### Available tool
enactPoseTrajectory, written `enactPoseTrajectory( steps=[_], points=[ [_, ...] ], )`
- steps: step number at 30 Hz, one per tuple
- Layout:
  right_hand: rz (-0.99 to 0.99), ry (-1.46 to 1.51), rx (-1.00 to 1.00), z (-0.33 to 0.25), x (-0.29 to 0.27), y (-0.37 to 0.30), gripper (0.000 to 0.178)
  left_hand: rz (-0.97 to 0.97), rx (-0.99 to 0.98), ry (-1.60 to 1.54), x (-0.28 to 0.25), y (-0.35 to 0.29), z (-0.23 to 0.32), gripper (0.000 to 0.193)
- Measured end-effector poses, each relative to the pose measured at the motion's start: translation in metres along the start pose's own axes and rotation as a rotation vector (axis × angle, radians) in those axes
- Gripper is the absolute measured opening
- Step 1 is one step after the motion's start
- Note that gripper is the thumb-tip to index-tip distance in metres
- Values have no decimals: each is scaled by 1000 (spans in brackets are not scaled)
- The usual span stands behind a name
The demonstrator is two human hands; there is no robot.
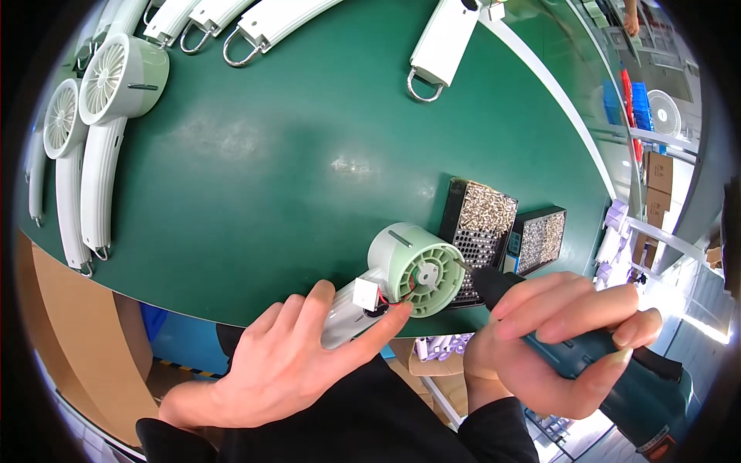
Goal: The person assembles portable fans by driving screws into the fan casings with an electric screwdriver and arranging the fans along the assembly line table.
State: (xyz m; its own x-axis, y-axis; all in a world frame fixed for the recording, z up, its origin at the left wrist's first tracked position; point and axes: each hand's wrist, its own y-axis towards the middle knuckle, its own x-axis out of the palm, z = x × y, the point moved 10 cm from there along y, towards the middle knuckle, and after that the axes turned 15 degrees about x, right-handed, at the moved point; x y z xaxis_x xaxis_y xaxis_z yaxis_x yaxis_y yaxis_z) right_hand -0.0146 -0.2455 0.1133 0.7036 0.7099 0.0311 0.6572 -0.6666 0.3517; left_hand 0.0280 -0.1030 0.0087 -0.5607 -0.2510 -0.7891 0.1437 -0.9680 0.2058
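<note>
A handheld fan (413,266) with a pale green round head and a white handle lies at the table's near edge. Its head has no front grille, showing a ribbed inside with a central hub and thin red and dark wires. My left hand (289,355) grips the handle, thumb reaching to the head's lower rim. Beside that hand, a small white block (366,294) with wires sits at the neck. In my right hand (563,339) is a dark teal electric screwdriver (579,359), its bit at the right rim of the fan head; contact cannot be told.
Two black screw trays (488,224) (540,238) with many small screws stand right of the fan. More white-and-green fans (123,77) lie at the left, and white fan handles (444,42) along the far side. Cardboard (85,324) stands below the table's left edge.
</note>
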Motion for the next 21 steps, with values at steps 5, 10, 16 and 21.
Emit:
enactPoseTrajectory(
  steps=[5, 10, 16, 21],
  points=[
    [-7, -78, 58, 6, 5, 0, 18, 10, 6, 51, 0, -2, 2, 58],
    [-108, -67, 6, 2, 8, -5, 22, 84, 71, 143, 4, -5, 3, 63],
    [134, 177, -126, -30, -45, -19, 27, 91, 64, 151, -2, -1, 7, 60],
    [16, 45, 152, 7, -54, -26, 19, 48, 58, 138, 1, 1, 4, 60]
  ],
)
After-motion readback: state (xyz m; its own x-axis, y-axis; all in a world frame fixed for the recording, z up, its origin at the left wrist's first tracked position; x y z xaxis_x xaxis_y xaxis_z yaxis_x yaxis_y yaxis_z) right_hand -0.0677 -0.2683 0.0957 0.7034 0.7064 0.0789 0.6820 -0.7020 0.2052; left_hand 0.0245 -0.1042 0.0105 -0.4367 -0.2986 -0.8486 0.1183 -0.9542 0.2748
